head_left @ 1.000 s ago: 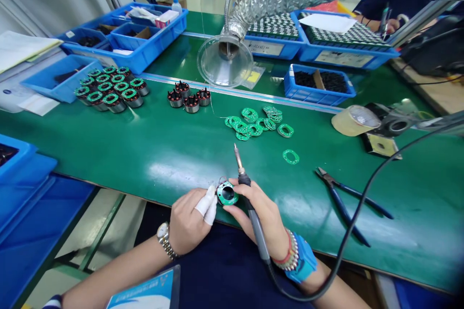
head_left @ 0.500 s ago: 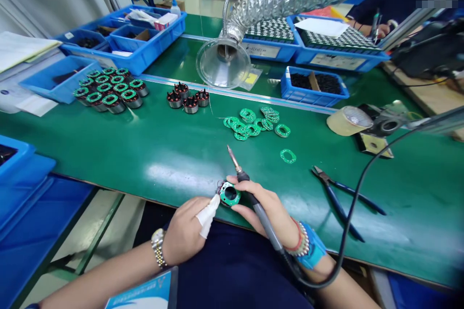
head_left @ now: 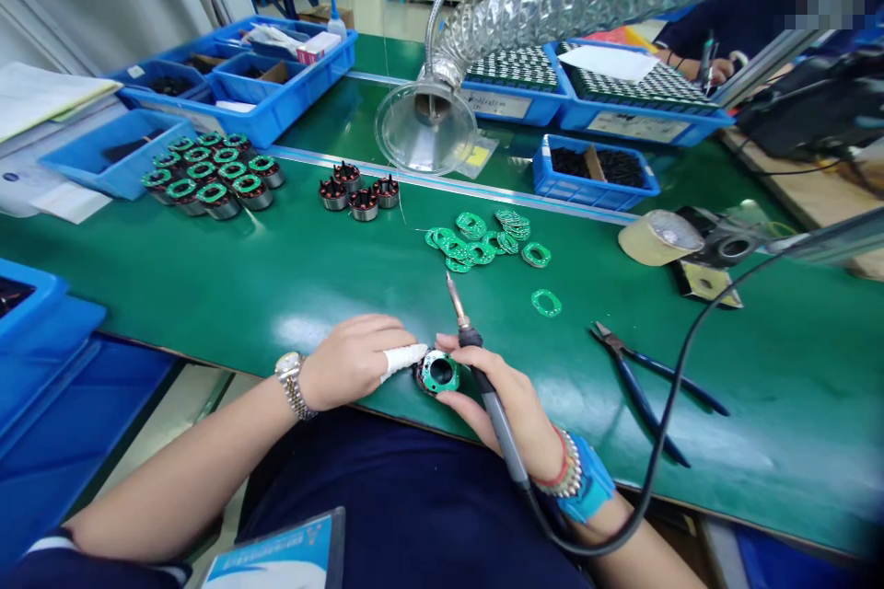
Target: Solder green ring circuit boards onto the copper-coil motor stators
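A small round motor stator with a green ring board (head_left: 437, 372) on top rests at the near edge of the green table (head_left: 262, 276). My left hand (head_left: 354, 359) lies curled over the edge, its white-taped fingertip touching the part's left side. My right hand (head_left: 501, 396) pinches the part from the right and also holds a soldering iron (head_left: 476, 368) lying along the palm, tip pointing away and up. The iron's black cable (head_left: 663, 428) loops off to the right.
Loose green ring boards (head_left: 483, 242) lie ahead, three bare stators (head_left: 359, 193) and a cluster of boarded ones (head_left: 214, 173) to the left. Blue-handled cutters (head_left: 642, 377), tape roll (head_left: 656, 236), fume hood (head_left: 426, 124), blue bins (head_left: 587, 170). Another person's hand (head_left: 715, 64) works far right.
My left hand has swung up from below the table edge onto it, taped finger now pointing right at the part. The iron tip has tilted slightly back toward upright.
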`<state>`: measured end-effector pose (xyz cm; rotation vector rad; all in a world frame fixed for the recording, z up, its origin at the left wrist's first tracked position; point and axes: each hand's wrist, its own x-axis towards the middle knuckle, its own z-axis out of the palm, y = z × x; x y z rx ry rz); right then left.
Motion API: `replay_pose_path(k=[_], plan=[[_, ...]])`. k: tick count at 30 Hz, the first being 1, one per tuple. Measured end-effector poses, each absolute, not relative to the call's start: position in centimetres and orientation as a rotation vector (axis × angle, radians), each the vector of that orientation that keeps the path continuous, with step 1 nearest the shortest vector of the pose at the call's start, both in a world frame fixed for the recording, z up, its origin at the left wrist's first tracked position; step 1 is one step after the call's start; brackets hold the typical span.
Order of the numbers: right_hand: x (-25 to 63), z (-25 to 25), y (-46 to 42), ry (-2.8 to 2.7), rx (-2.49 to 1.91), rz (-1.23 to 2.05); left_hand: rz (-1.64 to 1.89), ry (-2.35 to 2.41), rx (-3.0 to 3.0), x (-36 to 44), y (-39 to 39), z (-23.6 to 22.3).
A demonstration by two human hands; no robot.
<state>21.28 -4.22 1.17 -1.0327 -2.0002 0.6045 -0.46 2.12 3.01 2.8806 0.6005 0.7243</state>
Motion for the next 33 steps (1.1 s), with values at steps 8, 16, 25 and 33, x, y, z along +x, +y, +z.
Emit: replay_pose_path(k=[8,16,25,33], plan=[[21.4,0.9,-4.1,-1.989,-1.003,0.625,0.558,0.32,2.894,-0.5,4.2,4.2],[21.3,0.8,-4.1,-1.982,-1.01,0.613,0.985,0.58,2.728,0.0,1.6,1.2],[21.1,0.8,-4.4,-1.97,-1.046,0.596,1.105,1.044,2.28,1.4,-3.6,-0.4],[21.1,0.8,-4.4,-1.949,-1.021,0.602,0.988,1.022,2.235,1.7,-4.5,-0.5]])
